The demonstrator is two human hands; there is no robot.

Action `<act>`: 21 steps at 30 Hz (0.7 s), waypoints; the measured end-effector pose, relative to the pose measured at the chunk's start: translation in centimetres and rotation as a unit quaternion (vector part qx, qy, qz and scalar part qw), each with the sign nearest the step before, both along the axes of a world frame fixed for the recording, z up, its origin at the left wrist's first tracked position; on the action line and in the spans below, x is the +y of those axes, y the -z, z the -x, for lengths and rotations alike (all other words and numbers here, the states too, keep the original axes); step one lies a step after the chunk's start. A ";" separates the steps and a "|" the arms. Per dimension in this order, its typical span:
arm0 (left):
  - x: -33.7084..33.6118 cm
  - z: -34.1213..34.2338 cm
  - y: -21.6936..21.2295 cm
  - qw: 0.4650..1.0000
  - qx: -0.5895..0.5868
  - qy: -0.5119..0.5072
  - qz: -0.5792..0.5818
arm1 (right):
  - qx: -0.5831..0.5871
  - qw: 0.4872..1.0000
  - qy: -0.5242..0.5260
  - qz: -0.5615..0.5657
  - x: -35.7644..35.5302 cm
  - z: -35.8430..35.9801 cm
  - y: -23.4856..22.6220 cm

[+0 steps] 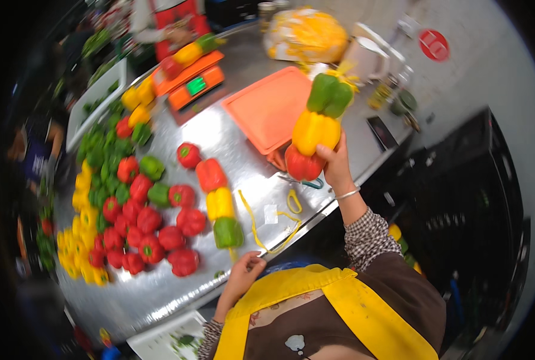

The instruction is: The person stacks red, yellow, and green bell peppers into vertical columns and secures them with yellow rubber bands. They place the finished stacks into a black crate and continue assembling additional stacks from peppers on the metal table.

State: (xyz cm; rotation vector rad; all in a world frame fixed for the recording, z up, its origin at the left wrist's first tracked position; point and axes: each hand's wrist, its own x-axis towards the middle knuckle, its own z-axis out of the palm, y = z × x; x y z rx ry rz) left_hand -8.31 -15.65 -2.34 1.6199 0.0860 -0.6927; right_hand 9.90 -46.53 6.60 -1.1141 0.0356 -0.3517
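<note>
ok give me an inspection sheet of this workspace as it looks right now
surface: steel table, bare at its near edge
job's things: right hand lifts a pepper pack, green, yellow, red; second pack lies flat on the table
clutter: loose peppers heaped left, yellow ties, orange tray, scale bearing a third pack
grippers: left hand rests at the table edge on a tie end
cables: nothing seen
surroundings: white crate, dark floor at right

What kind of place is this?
Probably a produce packing station: a steel table heaped with loose peppers, an orange scale, and the right hand lifting a netted pepper trio.
</note>
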 end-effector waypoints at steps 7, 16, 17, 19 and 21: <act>-4.0 -5.2 1.0 0.984 -0.003 0.179 0.008 | 0.007 0.960 0.180 0.215 -7.3 12.7 -1.1; -11.4 -6.5 -0.2 0.935 0.034 0.352 -0.033 | 0.093 0.841 0.527 -0.081 -12.9 34.0 4.4; -12.2 -6.3 0.0 0.929 0.059 0.363 -0.032 | 0.093 0.804 0.572 -0.136 -13.5 36.2 5.6; -13.6 -5.7 0.3 0.912 0.100 0.395 -0.037 | 0.076 0.734 0.635 -0.230 -15.3 41.1 9.0; -14.2 -4.9 1.0 0.899 0.112 0.415 -0.077 | 0.048 0.689 0.668 -0.278 -16.8 46.1 13.1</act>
